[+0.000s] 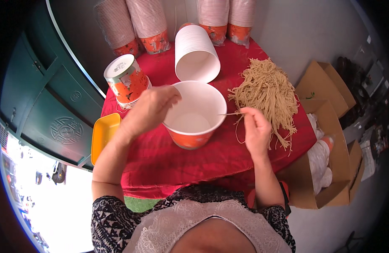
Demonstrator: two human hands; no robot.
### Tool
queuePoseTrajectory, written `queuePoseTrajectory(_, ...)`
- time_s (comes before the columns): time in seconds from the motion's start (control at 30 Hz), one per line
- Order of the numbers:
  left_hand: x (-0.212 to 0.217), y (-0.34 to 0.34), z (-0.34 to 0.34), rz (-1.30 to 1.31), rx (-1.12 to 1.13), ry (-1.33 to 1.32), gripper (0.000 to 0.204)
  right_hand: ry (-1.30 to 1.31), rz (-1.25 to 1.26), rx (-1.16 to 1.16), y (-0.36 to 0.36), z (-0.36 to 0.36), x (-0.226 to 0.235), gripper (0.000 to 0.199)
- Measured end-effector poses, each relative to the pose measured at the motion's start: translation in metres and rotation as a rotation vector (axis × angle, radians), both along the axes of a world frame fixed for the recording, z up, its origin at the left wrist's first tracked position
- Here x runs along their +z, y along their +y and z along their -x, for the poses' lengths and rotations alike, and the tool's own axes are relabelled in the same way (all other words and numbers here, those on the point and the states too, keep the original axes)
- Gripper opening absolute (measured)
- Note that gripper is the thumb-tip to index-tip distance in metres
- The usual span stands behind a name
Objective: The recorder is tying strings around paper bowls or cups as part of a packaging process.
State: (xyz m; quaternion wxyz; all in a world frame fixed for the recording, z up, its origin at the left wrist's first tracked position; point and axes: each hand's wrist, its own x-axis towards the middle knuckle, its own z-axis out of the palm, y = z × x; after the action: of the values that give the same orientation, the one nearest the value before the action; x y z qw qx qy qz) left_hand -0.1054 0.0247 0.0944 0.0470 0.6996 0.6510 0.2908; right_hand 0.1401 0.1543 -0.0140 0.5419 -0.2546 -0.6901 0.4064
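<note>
A paper bucket point(194, 141), white inside and orange outside, stands upright with its mouth towards me. My left hand point(150, 107) is at its left rim, fingers curled together and slightly blurred; whatever they may hold is hidden. On the other side, my right hand point(257, 128) pinches a thin tan cord point(232, 114) between thumb and fingertips. The cord's straight tip points left over the bucket's right rim. Behind the right hand lies a big heap of loose tan cords point(268, 92). One loop of cord hangs down beside that hand.
A nested stack of white buckets point(196, 55) lies on its side behind. Upturned orange buckets point(129, 82) stand left, near a yellow tray point(104, 135). Wrapped bucket stacks point(148, 25) line the wall. A red cloth point(152, 168) covers the table; an open cardboard box point(329, 152) sits right.
</note>
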Motion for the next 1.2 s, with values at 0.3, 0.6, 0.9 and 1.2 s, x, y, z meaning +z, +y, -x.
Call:
queuePoseTrajectory(0.3, 0.001, -0.012, 0.005, 0.244, -0.340, 0.345, 0.045, 0.167, 0.263, 0.028, 0.037, -0.013, 0.003, 0.016)
queuePoseTrajectory(0.6, 0.017, -0.037, -0.022, 0.079, -0.297, 0.434, 0.010, 0.398, 0.356, 0.359, 0.001, -0.030, 0.039, 0.017)
queuePoseTrajectory(0.9, -0.022, -0.056, -0.039, 0.028, -0.043, 0.423, 0.016, 0.735, 0.865, 0.829, -0.032, -0.020, 0.023, 0.014)
queuePoseTrajectory(1.2, -0.047, -0.069, -0.109, -0.246, -0.042, -0.077, 0.025, 0.918, 0.965, 0.949, -0.043, -0.005, 0.020, 0.014)
